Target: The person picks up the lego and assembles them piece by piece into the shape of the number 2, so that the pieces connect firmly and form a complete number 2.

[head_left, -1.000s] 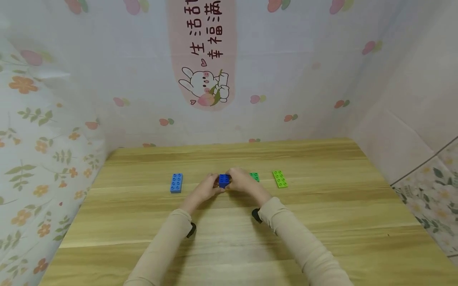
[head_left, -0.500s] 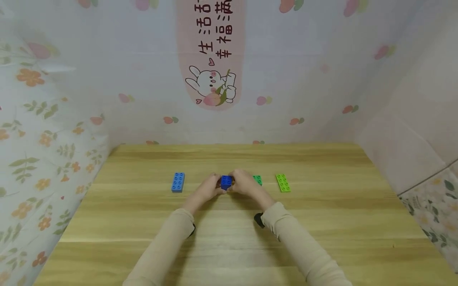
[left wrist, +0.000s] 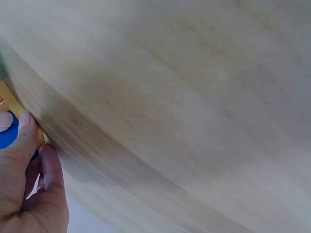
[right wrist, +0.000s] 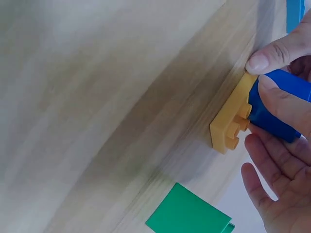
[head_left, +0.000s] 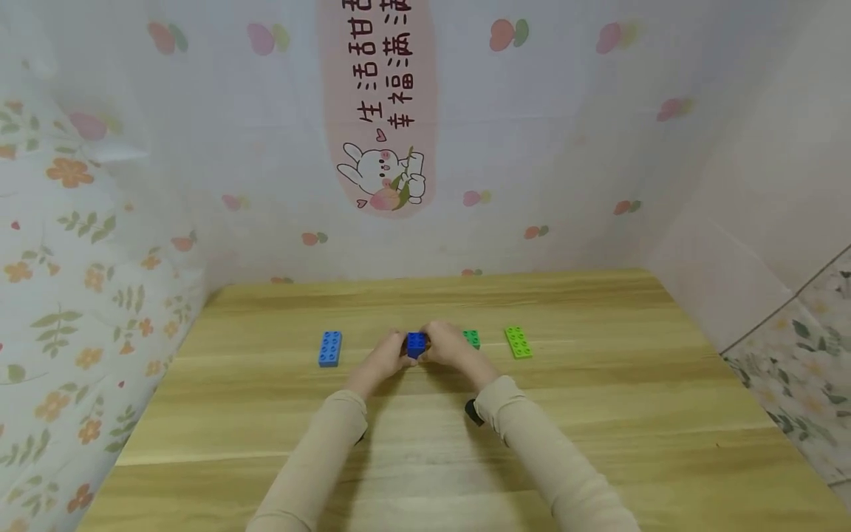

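Note:
Both hands meet at the middle of the wooden table (head_left: 425,458). My left hand (head_left: 382,360) and right hand (head_left: 449,347) pinch a dark blue brick (head_left: 416,343) from either side. In the right wrist view the dark blue brick (right wrist: 274,109) sits on a yellow plate (right wrist: 232,121) that lies on the table, with my right fingertips (right wrist: 265,58) on the plate's edge and on the brick. The left wrist view shows my left hand (left wrist: 29,184) with its fingers against the blue brick (left wrist: 7,133).
A light blue brick (head_left: 329,348) lies left of the hands. A green brick (head_left: 472,338) and a lime green plate (head_left: 518,342) lie to the right. The green brick (right wrist: 187,213) is close to my right hand. Patterned cloth walls surround the table on three sides.
Both hands stay together on the dark blue brick. The head view has shifted a little; the bricks on the table have not moved.

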The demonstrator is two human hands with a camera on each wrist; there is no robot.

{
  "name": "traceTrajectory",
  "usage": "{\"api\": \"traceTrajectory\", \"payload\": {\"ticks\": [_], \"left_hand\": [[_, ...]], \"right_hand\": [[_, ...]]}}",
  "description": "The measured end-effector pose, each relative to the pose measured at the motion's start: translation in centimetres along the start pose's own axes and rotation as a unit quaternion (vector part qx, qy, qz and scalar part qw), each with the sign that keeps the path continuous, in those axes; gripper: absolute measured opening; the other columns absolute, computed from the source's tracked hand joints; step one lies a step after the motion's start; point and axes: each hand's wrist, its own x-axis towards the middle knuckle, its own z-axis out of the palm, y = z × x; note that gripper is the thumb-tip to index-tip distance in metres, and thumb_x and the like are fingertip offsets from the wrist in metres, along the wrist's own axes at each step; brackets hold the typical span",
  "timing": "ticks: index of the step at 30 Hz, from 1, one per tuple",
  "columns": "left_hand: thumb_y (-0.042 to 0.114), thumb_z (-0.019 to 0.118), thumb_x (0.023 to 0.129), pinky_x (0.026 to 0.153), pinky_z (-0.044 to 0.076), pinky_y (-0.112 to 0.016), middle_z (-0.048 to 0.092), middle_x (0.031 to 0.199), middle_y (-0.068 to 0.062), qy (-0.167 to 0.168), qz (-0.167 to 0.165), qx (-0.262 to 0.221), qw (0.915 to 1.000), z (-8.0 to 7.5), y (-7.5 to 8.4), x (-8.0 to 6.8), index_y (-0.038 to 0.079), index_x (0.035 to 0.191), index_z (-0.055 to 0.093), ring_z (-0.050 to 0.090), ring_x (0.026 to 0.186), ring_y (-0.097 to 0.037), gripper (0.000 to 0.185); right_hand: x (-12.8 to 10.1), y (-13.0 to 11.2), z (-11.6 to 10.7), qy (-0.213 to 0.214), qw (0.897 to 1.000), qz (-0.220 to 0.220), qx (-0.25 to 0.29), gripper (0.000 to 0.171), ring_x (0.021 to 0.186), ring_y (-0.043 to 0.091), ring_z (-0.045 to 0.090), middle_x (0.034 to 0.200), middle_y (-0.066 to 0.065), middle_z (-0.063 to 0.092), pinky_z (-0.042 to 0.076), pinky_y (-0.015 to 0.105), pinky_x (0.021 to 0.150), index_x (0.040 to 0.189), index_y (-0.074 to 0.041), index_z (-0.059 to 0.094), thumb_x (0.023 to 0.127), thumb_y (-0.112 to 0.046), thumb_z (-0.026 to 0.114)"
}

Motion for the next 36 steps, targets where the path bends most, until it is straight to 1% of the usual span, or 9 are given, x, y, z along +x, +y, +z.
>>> {"api": "traceTrajectory", "payload": {"ticks": [5, 8, 10, 12, 15, 19, 21, 31, 36], "left_hand": [[0.012, 0.069, 0.081, 0.089, 0.048, -0.038, 0.053, 0.107, -0.021, 0.007, 0.011, 0.038, 0.9992, 0.9, -1.1, 1.0, -0.009, 0.11, 0.053, 0.056, 0.097, -0.028, 0.038], [0.024, 0.071, 0.079, 0.086, 0.048, -0.033, 0.054, 0.105, -0.019, 0.04, 0.054, 0.095, 0.9932, 3.3, -5.1, 3.7, -0.006, 0.109, 0.053, 0.057, 0.094, -0.024, 0.046], [0.028, 0.072, 0.078, 0.089, 0.048, -0.034, 0.054, 0.111, -0.02, 0.037, 0.047, 0.088, 0.9943, 4.7, -7.3, 5.6, -0.004, 0.114, 0.052, 0.057, 0.098, -0.026, 0.052], [0.036, 0.073, 0.076, 0.082, 0.049, -0.031, 0.054, 0.106, -0.02, 0.061, 0.079, 0.102, 0.9898, 6.5, -10.2, 7.5, -0.005, 0.111, 0.053, 0.058, 0.092, -0.025, 0.057], [0.03, 0.074, 0.076, 0.085, 0.049, -0.034, 0.054, 0.108, -0.021, 0.031, 0.035, 0.064, 0.9968, 5.2, -7.9, 6.2, -0.006, 0.112, 0.052, 0.058, 0.093, -0.026, 0.055], [0.012, 0.071, 0.079, 0.09, 0.047, -0.042, 0.053, 0.11, -0.025, 0.005, -0.02, 0.031, 0.9993, 1.5, -1.5, 1.7, -0.01, 0.114, 0.051, 0.056, 0.097, -0.03, 0.046], [0.009, 0.068, 0.081, 0.091, 0.046, -0.044, 0.052, 0.112, -0.027, 0.009, -0.023, 0.034, 0.9991, 0.7, 0.0, 0.5, -0.013, 0.115, 0.05, 0.056, 0.099, -0.033, 0.045], [0.009, 0.067, 0.082, 0.096, 0.044, -0.042, 0.05, 0.117, -0.026, 0.011, -0.028, 0.042, 0.9987, 0.2, 0.6, -0.3, -0.013, 0.118, 0.048, 0.054, 0.105, -0.033, 0.046], [0.011, 0.068, 0.081, 0.095, 0.044, -0.042, 0.051, 0.115, -0.026, 0.005, -0.02, 0.049, 0.9986, 0.3, 0.4, -0.1, -0.013, 0.115, 0.05, 0.054, 0.103, -0.033, 0.046]], "right_hand": [[-0.7, -0.2, 0.6, 0.039, 0.998, -0.007, -0.041, 0.04, 0.094, 0.025, 0.063, 0.101, 0.013, 0.066, 0.051, 0.035, 0.083, 0.107, 0.001, 0.061, 0.075, -0.016, 0.076], [-1.0, 0.1, 1.4, 0.079, 0.995, -0.021, -0.061, 0.043, 0.098, 0.028, 0.061, 0.104, 0.014, 0.065, 0.047, 0.038, 0.09, 0.109, 0.001, 0.059, 0.073, -0.017, 0.077], [-1.2, 0.3, 1.9, 0.096, 0.994, -0.022, -0.055, 0.049, 0.105, 0.03, 0.057, 0.11, 0.015, 0.063, 0.043, 0.041, 0.095, 0.114, 0.001, 0.057, 0.074, -0.019, 0.077], [-1.5, 0.4, 2.2, 0.105, 0.994, -0.015, -0.029, 0.056, 0.111, 0.031, 0.053, 0.116, 0.015, 0.06, 0.04, 0.042, 0.1, 0.12, 0.001, 0.053, 0.074, -0.019, 0.077], [-2.1, 0.4, 2.0, 0.123, 0.992, 0.001, 0.031, 0.06, 0.115, 0.032, 0.049, 0.119, 0.016, 0.058, 0.041, 0.042, 0.099, 0.126, 0.001, 0.049, 0.076, -0.017, 0.075], [-3.0, 0.3, 1.0, 0.181, 0.98, -0.007, 0.081, 0.056, 0.111, 0.032, 0.051, 0.113, 0.015, 0.06, 0.045, 0.043, 0.093, 0.124, 0.002, 0.051, 0.075, -0.012, 0.074], [-3.5, 0.5, 0.3, 0.202, 0.975, -0.009, 0.09, 0.054, 0.11, 0.033, 0.052, 0.112, 0.015, 0.061, 0.045, 0.044, 0.094, 0.123, 0.002, 0.052, 0.075, -0.011, 0.074], [-6.0, 3.6, -2.0, 0.258, 0.956, 0.028, 0.136, 0.047, 0.112, 0.038, 0.047, 0.113, 0.021, 0.055, 0.041, 0.049, 0.095, 0.124, 0.003, 0.049, 0.082, -0.01, 0.067], [-7.2, 6.0, -2.5, 0.24, 0.952, 0.086, 0.168, 0.05, 0.119, 0.041, 0.042, 0.121, 0.025, 0.052, 0.035, 0.054, 0.101, 0.126, 0.006, 0.045, 0.083, -0.007, 0.065]]}}
